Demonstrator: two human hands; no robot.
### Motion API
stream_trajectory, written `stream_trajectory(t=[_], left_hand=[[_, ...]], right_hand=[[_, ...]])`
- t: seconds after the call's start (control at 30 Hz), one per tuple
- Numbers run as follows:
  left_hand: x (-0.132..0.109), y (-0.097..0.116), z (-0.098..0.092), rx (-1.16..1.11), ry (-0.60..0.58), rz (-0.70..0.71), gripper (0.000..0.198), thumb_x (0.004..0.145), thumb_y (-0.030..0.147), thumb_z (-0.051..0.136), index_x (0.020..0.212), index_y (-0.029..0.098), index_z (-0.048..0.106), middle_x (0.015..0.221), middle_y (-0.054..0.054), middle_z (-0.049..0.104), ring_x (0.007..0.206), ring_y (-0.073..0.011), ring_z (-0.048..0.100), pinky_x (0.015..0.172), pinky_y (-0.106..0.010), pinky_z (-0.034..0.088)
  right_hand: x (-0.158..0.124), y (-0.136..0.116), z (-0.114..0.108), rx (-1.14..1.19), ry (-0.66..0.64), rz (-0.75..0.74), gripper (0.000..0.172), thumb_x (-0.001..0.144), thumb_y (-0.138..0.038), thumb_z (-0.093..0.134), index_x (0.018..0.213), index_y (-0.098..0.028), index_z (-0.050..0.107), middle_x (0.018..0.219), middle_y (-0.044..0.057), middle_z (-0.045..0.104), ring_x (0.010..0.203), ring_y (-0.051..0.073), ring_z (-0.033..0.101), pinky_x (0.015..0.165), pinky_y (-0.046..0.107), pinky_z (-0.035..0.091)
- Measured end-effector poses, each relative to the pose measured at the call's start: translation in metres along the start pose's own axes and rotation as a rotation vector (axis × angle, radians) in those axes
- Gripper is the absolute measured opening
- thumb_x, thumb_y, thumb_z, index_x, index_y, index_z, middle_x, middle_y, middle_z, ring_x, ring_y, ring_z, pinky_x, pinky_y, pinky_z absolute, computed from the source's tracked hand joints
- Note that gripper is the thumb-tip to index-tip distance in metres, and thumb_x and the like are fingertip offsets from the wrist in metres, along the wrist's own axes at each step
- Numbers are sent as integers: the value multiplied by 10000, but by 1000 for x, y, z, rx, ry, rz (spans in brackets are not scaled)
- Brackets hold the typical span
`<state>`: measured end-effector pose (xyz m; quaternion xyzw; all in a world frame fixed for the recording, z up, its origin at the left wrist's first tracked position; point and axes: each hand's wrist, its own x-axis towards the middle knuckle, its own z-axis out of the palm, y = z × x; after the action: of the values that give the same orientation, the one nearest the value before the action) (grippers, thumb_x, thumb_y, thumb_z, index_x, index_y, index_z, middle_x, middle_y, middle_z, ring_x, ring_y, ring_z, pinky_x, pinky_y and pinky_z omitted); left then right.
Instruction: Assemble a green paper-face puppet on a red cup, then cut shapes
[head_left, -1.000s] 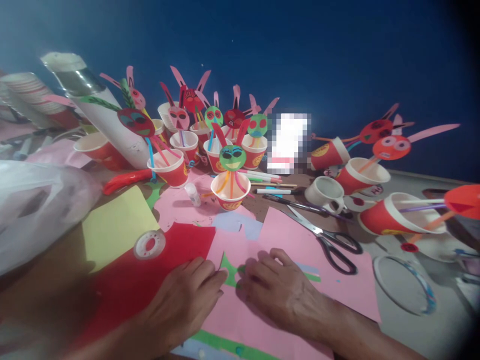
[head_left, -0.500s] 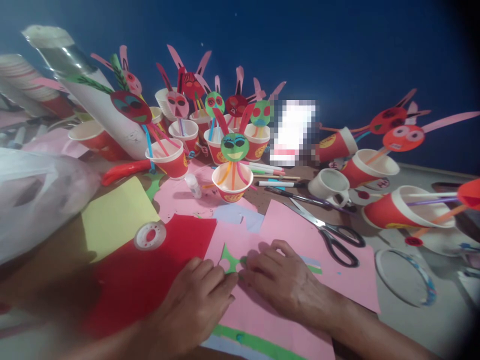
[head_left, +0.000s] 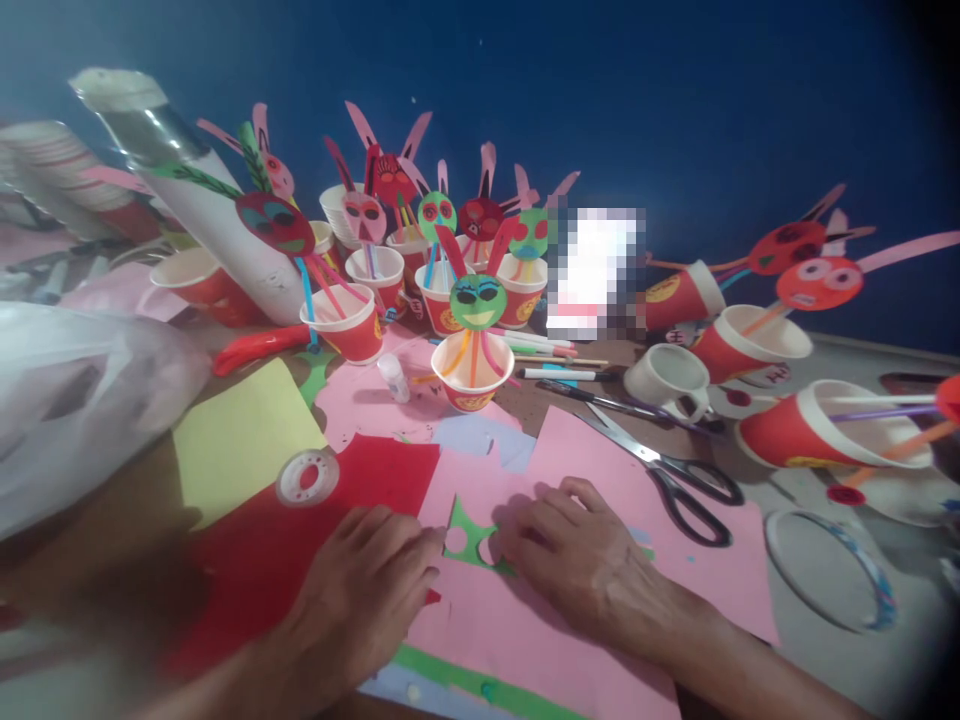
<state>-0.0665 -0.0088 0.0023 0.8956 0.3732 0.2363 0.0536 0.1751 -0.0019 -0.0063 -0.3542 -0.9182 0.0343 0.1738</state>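
A green paper scrap (head_left: pixel 466 536) with round cut-outs lies on pink paper between my hands. My right hand (head_left: pixel 574 555) is closed at the scrap's right edge, its fingertips bent down over it and partly hidden. Just left of the scrap, my left hand (head_left: pixel 367 575) has its fingers curled together; whatever they may hold is hidden. Part of that hand lies over the red paper (head_left: pixel 375 465), and a small red piece (head_left: pixel 433 597) shows by its thumb side. The pink paper sheet (head_left: pixel 600 480) spreads beneath both hands.
Black-handled scissors (head_left: pixel 656 460) lie open on the right, near a white mug (head_left: pixel 666 380) and a hoop (head_left: pixel 776 560). A tape roll (head_left: pixel 307 479) rests on the red sheet. Ahead stand several paper cups with rabbit-eared faces, the nearest cup (head_left: pixel 472 385) close to a small white bottle (head_left: pixel 392 378).
My left hand has moved left, off the green scrap, which now shows more of its left side. My right hand stays at the scrap's right edge. The view has shifted slightly.
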Motion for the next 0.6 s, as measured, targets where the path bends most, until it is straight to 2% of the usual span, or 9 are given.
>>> stream_trajectory(t=[0.2, 0.37, 0.5, 0.6], left_hand=[[6, 4, -3, 43, -84, 15, 236, 856, 118, 426, 1030, 160, 580, 733, -27, 592, 658, -168, 520, 623, -302, 434], [11, 7, 2, 20, -180, -5, 214, 824, 100, 476, 979, 183, 599, 703, -6, 564, 625, -155, 499, 602, -286, 422], [11, 6, 8, 37, -176, -4, 153, 821, 114, 490, 900, 185, 600, 699, -3, 556, 619, -152, 493, 619, -296, 419], [9, 5, 9, 28, -128, -2, 157, 832, 123, 473, 883, 191, 604, 699, -8, 549, 627, -151, 500, 630, -291, 428]], right_hand=[[2, -3, 1, -4, 30, -1, 88, 874, -194, 524, 893, -228, 602, 903, 8, 659, 787, 177, 571, 786, 391, 342], [3, -5, 1, -3, 53, 1, 86, 877, -199, 520, 863, -222, 602, 874, 3, 655, 763, 170, 568, 766, 379, 338], [3, -4, 0, 16, 34, 2, 92, 871, -176, 526, 879, -218, 607, 886, 8, 651, 769, 168, 562, 768, 380, 336], [4, -3, 1, 19, 28, 32, 89, 872, -209, 532, 908, -204, 613, 871, 20, 649, 764, 176, 559, 764, 385, 336]])
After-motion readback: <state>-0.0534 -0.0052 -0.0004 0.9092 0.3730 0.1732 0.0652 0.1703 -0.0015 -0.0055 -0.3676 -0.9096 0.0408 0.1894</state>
